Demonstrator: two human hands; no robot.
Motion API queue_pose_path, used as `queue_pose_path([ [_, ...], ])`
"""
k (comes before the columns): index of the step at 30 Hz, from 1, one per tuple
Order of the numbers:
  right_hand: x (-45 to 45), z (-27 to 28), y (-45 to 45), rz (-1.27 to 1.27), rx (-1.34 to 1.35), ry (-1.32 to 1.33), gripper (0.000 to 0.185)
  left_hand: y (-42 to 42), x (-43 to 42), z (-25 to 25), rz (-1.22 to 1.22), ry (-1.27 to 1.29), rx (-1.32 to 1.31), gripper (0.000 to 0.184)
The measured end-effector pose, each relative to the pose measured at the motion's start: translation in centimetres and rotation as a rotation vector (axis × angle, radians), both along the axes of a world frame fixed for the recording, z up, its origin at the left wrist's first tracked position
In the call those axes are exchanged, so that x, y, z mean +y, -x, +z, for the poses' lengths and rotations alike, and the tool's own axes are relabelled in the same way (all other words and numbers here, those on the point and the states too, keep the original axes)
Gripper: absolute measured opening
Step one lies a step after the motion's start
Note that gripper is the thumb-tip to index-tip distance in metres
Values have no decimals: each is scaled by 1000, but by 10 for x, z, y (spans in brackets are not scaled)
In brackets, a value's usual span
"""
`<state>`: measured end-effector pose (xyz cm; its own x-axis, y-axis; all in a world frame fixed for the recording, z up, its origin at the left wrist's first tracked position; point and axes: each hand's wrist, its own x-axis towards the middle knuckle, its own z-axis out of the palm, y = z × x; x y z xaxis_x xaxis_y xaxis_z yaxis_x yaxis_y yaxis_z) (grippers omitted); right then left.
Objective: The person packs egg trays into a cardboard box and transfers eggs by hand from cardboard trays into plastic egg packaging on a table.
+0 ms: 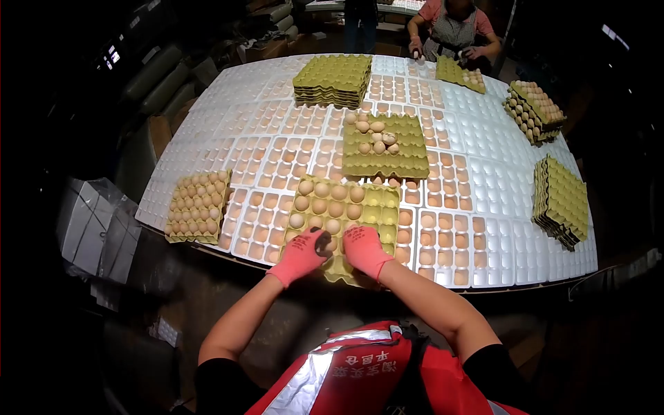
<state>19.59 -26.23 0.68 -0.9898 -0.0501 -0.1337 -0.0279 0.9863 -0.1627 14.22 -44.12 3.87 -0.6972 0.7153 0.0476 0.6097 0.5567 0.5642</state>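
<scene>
Both my hands wear pink gloves and are over a yellow-green egg tray (379,214) at the table's front edge. Eggs (319,206) fill much of its left and middle; cups on its right side are bare. My left hand (304,253) has its fingers curled at the tray's lower left, beside eggs; what they hold is hidden. My right hand (364,249) is bent over the tray's lower middle, fingertips by an egg, its grip unclear. White plastic trays with eggs (263,221) lie around. Just behind is a stack of green trays (384,162) with several loose eggs on top.
A filled egg tray (198,206) stands at the left. Stacks of green trays are at the back (332,79) and right (560,200); another stack (536,111) holds eggs. White trays (508,242) cover the table. A co-worker (453,31) handles eggs across it.
</scene>
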Motion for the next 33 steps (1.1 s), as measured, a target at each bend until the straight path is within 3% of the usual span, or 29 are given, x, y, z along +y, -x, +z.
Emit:
queue_pose_path([
  [1,17,30,-1,-66,-71,170,30,1,5,6,-127,204,317,28],
  [2,35,64,-4,-127,-139,335,25,17,7,-23,-298,413,357,48],
  [3,53,100,-14,-321,-321,739,25,21,12,-36,-322,425,397,45],
  [5,88,16,-16,-313,34,1301,35,26,13,-12,-353,275,320,32],
  [7,89,30,-18,-322,-2,1648,51,26,1,5,-56,63,-86,31],
  [8,86,25,-9,-267,17,1393,54,32,-11,-12,131,-329,-621,34],
  [9,80,19,0,-222,34,1140,56,41,-19,-19,273,-531,-1089,34],
  [10,55,45,1,-284,23,782,55,50,-24,-18,234,-464,-1074,36],
  [11,33,33,6,-209,195,254,59,56,-21,-14,190,-402,-1059,39],
  [12,17,38,18,-137,87,-125,45,53,-8,-8,73,-209,-479,41],
  [13,7,7,34,-143,150,-311,28,49,10,2,-65,-39,109,44],
  [14,6,5,34,-127,240,-290,22,42,21,9,-93,199,363,42],
  [15,11,-3,39,-144,182,-201,25,48,33,0,-162,375,488,33],
  [16,20,44,18,-167,72,11,36,53,38,-12,-178,319,470,31],
  [17,33,42,-4,-238,291,305,45,61,43,-16,-232,313,461,31],
  [19,67,41,-49,-409,148,1057,44,68,42,-9,-317,358,502,47],
  [20,94,37,-79,-430,5,1378,45,64,44,-1,-285,299,465,44],
  [21,110,26,-112,-565,66,1438,46,62,44,12,-247,242,432,41],
  [22,128,25,-146,-779,98,1188,50,60,44,23,-183,88,292,38],
  [23,141,23,-173,-828,181,730,49,58,44,29,-121,-61,153,35],
  [24,147,29,-191,-930,115,489,50,59,49,26,-26,-177,-192,23],
  [25,153,6,-209,-845,113,198,51,47,63,48,89,-283,-829,20],
  [27,166,-18,-232,-697,44,145,53,32,80,40,-16,-424,-1258,26],
  [28,169,-21,-239,-768,79,243,51,17,97,26,-189,-493,-1196,30],
  [29,175,-18,-246,-806,121,172,51,16,119,17,-361,-629,-1704,30],
  [31,196,-22,-265,-899,64,54,50,-37,156,35,-330,-530,-1385,28],
  [32,209,-28,-274,-906,-73,41,48,-47,173,26,-304,-527,-1777,30],
  [33,218,-26,-281,-906,29,93,47,-55,195,10,-265,-507,-2165,33],
])
